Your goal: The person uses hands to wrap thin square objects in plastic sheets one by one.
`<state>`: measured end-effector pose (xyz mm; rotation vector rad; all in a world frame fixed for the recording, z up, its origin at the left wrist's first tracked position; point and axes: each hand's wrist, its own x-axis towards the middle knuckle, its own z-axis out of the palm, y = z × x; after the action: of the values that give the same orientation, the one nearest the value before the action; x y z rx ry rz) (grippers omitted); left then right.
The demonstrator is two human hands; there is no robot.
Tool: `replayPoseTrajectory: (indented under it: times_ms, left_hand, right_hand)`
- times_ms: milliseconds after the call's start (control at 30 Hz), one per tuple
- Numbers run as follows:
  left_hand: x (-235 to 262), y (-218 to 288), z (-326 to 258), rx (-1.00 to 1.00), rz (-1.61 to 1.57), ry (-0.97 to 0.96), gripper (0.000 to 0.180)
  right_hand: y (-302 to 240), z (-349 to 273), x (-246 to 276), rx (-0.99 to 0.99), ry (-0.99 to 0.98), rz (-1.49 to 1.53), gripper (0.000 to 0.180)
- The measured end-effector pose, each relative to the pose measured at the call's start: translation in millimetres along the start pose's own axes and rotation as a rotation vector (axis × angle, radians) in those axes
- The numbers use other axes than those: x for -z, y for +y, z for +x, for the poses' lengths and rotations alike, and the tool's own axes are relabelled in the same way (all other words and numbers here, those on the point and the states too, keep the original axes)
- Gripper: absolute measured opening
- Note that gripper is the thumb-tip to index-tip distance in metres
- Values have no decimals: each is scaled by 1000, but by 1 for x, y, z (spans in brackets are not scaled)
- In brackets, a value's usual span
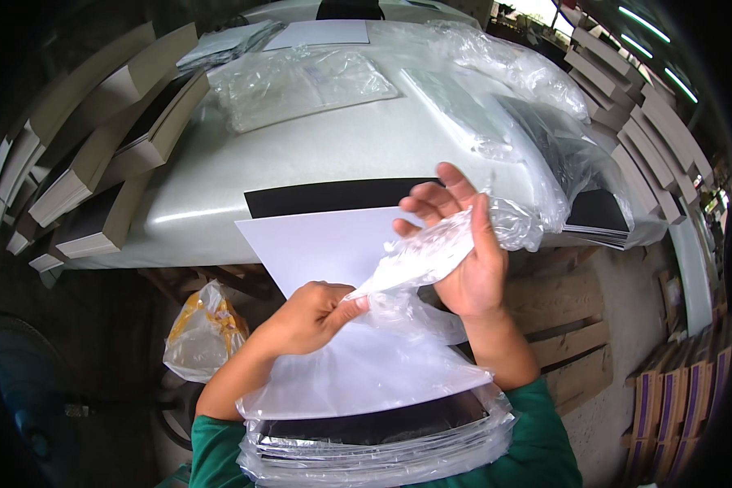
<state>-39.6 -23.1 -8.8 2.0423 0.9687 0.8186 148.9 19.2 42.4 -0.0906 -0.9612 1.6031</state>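
Note:
A crumpled clear plastic bag (419,262) stretches between my two hands, above a white sheet. My left hand (315,315) is closed, pinching the bag's lower left end between thumb and fingers. My right hand (468,256) is palm up with its fingers spread, and the plastic lies across the palm. Under the hands a large white board (297,248) slopes from the table edge toward my lap, with a black sheet (333,198) behind its far edge. Close to my body rests a stack of plastic-wrapped sheets (374,451), its top face partly black.
The table (195,224) is covered in pale sheeting. Stacked boards (110,146) crowd its left side, and more stacks (659,150) stand right. Flat clear bags (317,85) and black sheets in plastic (598,215) lie on it. A filled plastic bag (206,333) hangs below left; a wooden pallet (573,325) is below right.

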Motion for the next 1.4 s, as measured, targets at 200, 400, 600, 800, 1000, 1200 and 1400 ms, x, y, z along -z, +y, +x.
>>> replayPoseTrajectory:
  times_ms: [200, 400, 600, 800, 1000, 1200, 1400]
  left_hand:
    - [-16, 21, 11, -118, -181, 492, 26]
    - [-1, 22, 4, -285, 30, 272, 18]
    - [-6, 23, -2, -29, -634, 339, 11]
    - [-19, 21, 4, 24, -637, 467, 12]
    - [-17, 23, 6, 93, -600, 603, 18]
    - [-11, 11, -2, 166, -550, 561, 22]
    - [-18, 12, 6, 64, -498, 633, 27]
  right_hand:
    - [24, -8, 15, -18, 124, -146, 42]
    - [28, -13, 25, -80, 19, -128, 40]
    - [14, -30, 14, -28, -359, -475, 33]
    - [13, -19, 18, -95, -197, -893, 21]
    - [25, -27, 23, -297, 113, -577, 17]
    - [23, -23, 15, -551, 96, -443, 17]
    - [36, -21, 12, -307, 275, -401, 18]
